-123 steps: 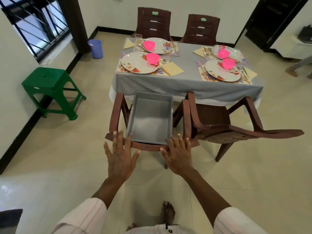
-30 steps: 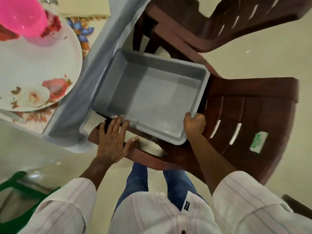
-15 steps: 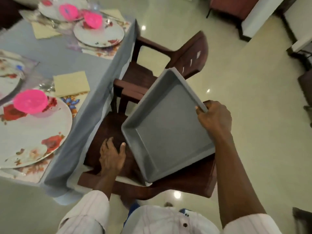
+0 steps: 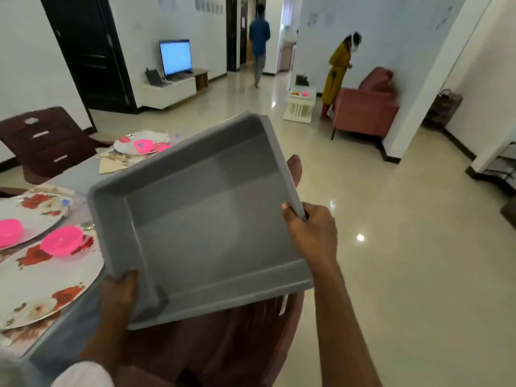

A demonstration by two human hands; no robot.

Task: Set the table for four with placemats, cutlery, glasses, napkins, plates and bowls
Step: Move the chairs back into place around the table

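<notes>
Head view: I see the grey tray held up at centre, tilted, its open side towards me. My left grip clasps its near corner at 7 o'clock, thumb on the rim. My right grip is curled round the rim at 3 o'clock. A brown chair shows beneath the tray at 6 o'clock. At 9 o'clock the tabletop carries a flowered plate with a pink bowl on it. Another place setting lies at 10 o'clock.
</notes>
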